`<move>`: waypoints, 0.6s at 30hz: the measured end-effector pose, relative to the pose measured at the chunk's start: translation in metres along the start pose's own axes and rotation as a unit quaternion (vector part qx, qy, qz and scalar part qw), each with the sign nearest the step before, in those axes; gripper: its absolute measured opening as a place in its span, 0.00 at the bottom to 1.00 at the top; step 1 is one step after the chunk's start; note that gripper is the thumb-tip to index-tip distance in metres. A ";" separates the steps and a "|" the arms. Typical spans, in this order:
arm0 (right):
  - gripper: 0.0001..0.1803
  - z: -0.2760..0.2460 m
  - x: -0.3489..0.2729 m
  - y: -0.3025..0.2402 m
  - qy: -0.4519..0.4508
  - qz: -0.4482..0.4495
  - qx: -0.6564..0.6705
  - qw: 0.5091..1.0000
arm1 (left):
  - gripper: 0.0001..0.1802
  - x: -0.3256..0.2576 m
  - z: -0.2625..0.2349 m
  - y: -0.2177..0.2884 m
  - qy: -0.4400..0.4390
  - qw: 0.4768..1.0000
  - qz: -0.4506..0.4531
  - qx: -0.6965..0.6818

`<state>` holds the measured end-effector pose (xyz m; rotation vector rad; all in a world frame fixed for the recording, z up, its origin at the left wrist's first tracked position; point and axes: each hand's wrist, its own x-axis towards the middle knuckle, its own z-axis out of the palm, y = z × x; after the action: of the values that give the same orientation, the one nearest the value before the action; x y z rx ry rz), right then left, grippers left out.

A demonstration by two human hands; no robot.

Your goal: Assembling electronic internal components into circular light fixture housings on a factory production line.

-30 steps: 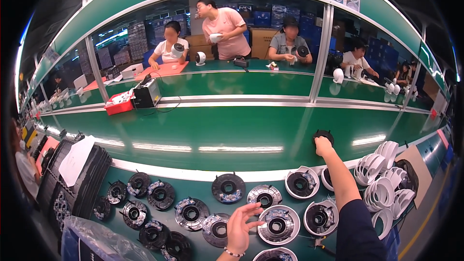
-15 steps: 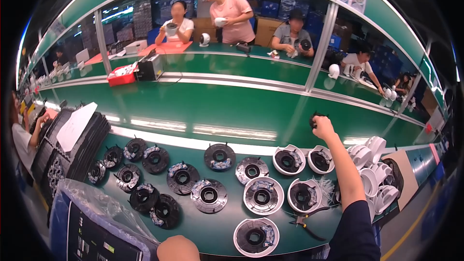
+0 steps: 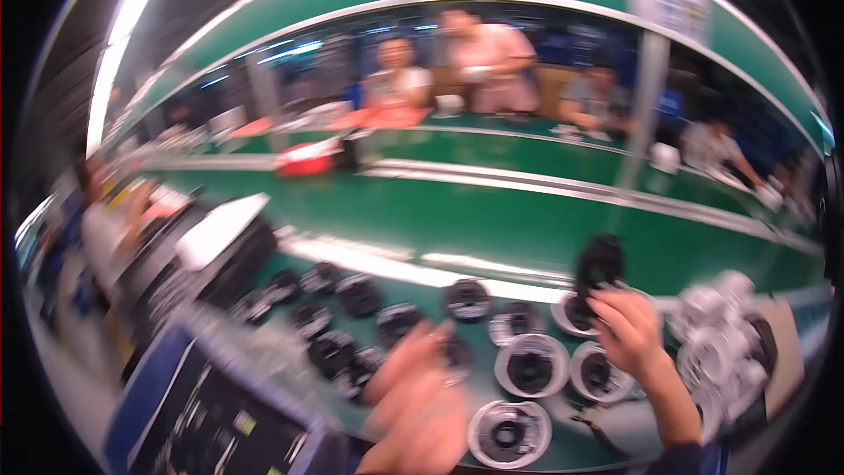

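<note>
Two hands busy: my right hand (image 3: 626,334) grips a black round part (image 3: 600,264) above the white-rimmed discs (image 3: 530,367) — I'd carry it steadily — my blurred left hand (image 3: 420,391), fingers loose, stays beside them.

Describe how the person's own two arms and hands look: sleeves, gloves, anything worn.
Both hands are bare, no gloves. The right hand has a bare wrist and forearm, and a dark blue sleeve begins low at the frame's edge. The left hand is heavily motion-blurred; no sleeve shows on it, and rings or a watch cannot be made out.
</note>
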<state>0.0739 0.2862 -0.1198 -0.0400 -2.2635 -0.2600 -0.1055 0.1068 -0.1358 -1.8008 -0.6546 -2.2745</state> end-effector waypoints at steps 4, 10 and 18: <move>0.09 0.004 -0.010 -0.028 0.012 -0.076 0.007 0.997 | 0.31 -0.034 0.036 -0.077 0.051 0.894 -0.385 -0.222; 0.18 0.006 0.033 -0.068 -0.118 -0.179 0.141 0.967 | 0.32 -0.043 0.014 -0.060 0.061 0.636 -0.462 -0.615; 0.19 0.013 0.038 -0.073 -0.164 -0.193 0.129 0.959 | 0.33 -0.038 -0.004 -0.051 0.080 0.615 -0.465 -0.632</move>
<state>0.0314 0.2157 -0.1119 0.5364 -2.6081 -0.1671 -0.1192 0.1452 -0.1850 -1.6121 0.4509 -4.2856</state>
